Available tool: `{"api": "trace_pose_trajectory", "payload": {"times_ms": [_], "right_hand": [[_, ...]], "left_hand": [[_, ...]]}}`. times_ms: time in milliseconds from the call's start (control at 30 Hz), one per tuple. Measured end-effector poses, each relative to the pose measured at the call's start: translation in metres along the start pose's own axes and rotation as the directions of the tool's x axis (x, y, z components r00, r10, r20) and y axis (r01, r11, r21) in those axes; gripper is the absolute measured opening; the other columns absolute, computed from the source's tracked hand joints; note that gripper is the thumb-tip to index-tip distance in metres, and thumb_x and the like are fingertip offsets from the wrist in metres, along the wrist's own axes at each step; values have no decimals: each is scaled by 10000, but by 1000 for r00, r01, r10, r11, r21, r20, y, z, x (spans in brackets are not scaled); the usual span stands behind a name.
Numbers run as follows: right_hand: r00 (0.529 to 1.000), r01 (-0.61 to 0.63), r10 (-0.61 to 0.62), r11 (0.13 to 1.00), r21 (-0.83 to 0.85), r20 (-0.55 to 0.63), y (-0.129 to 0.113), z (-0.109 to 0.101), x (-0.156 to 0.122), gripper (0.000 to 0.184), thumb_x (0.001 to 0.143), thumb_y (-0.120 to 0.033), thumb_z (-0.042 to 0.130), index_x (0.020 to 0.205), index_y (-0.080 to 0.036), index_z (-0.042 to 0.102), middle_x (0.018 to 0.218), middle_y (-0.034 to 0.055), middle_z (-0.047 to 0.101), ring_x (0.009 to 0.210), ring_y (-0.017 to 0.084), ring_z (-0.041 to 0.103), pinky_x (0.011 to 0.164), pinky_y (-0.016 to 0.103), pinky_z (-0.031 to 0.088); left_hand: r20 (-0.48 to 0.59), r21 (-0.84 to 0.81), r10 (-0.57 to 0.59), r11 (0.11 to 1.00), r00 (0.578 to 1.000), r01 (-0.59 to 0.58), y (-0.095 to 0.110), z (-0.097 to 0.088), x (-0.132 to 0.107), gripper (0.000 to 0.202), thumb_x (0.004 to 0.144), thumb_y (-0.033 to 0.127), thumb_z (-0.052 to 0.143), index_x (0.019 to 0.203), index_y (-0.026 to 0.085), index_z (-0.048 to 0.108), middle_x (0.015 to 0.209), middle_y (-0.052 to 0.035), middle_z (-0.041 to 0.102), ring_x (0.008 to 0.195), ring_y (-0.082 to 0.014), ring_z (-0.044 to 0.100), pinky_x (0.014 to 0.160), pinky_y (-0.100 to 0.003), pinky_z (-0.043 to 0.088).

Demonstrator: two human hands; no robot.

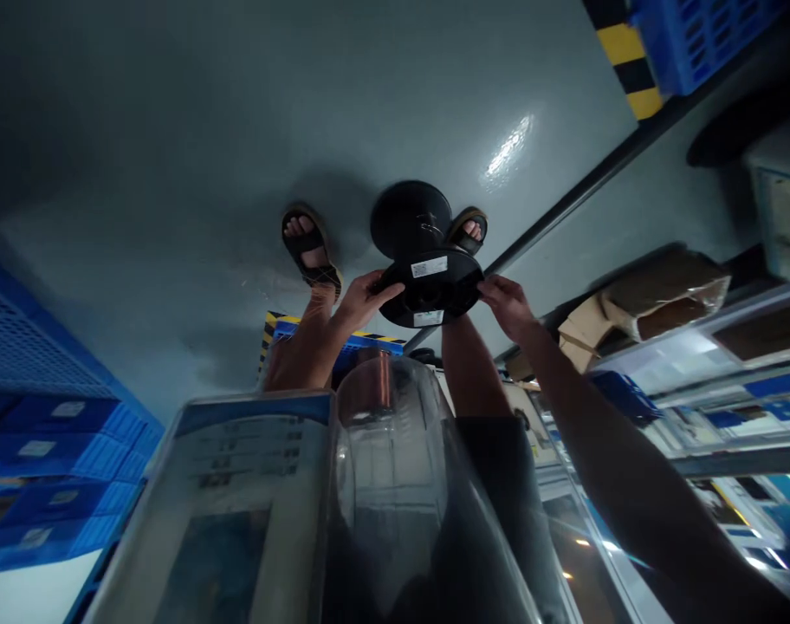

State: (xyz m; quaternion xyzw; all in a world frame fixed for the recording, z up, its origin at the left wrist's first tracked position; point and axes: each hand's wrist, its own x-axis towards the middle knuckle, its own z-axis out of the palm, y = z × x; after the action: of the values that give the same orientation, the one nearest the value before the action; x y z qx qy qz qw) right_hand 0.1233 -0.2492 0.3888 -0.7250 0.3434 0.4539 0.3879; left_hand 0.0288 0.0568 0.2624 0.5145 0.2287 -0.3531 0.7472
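A black spool [427, 260] with white labels on its near flange sits low over the grey floor [239, 130], between my two sandalled feet. My left hand [364, 301] grips the left edge of the near flange, thumb on top. Closed on the right edge of that flange are the fingers of my right hand [508, 305], its forearm running in from the lower right. Whether the spool's far flange touches the floor I cannot tell.
A clear plastic cylinder [395, 468] and a flat labelled box [239, 485] fill the near foreground. Blue crates [50, 442] are stacked at left. Shelves with cardboard and wrapped goods [661, 303] run along the right. Yellow-black tape and a blue crate [700, 35] lie top right.
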Motion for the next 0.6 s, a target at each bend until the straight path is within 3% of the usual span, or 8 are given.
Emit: {"api": "trace_pose_trajectory", "payload": {"times_ms": [133,200,267,333,433,500,600], "right_hand": [[967,189,-221,955,-230,-122,-39,20,0,549,806,-567,904,760,-241,465,721,-4,449,696,163,371,677,346,294],[936,272,-335,880,-389,-103,-69,29,-2,438,890,-509,857,827,-239,518,754,15,517,697,177,432,688,364,349],[920,329,-391,785,-524,-7,-94,41,-8,217,963,-387,748,937,-222,609,813,36,596,746,201,540,768,382,438],[909,364,-407,664,-653,93,-109,57,-18,138,960,-290,691,1067,-203,694,889,50,670,859,231,650,948,416,492],[919,306,-375,488,-818,120,-118,83,-35,270,986,-285,669,1226,-177,730,1054,99,753,1115,317,708,1220,521,380],[935,249,-340,415,-875,105,-121,98,-43,293,1048,-307,596,1269,-156,717,1157,155,763,1221,372,672,1254,566,318],[931,276,-327,344,-897,161,-123,109,-43,354,1082,-291,516,1332,-143,718,1221,202,746,1253,412,620,1207,576,327]], "left_hand": [[32,-83,-6,997,999,9,6,-19,-6,565,823,698,1001,957,245,690,870,-41,634,801,-259,598,771,-407,549],[105,-79,-18,997,994,27,12,-25,-5,631,808,773,1022,961,250,703,781,-22,586,698,-239,532,688,-398,528],[133,-52,-51,997,990,59,22,-24,2,615,866,805,977,961,243,745,744,-22,576,662,-228,509,671,-399,519],[87,-19,-28,999,996,30,32,-18,15,554,938,762,906,975,222,787,799,-42,640,721,-241,580,720,-401,536],[30,56,143,988,989,-144,47,-7,39,475,944,640,913,1082,197,813,1009,-74,768,960,-298,713,891,-418,587],[52,102,233,966,971,-237,53,-3,50,454,945,586,956,1120,200,793,1084,-83,783,1049,-319,735,978,-436,605],[80,99,289,950,954,-296,56,-3,56,430,950,517,995,1161,212,776,1152,-90,780,1124,-330,749,1057,-452,621]]}}
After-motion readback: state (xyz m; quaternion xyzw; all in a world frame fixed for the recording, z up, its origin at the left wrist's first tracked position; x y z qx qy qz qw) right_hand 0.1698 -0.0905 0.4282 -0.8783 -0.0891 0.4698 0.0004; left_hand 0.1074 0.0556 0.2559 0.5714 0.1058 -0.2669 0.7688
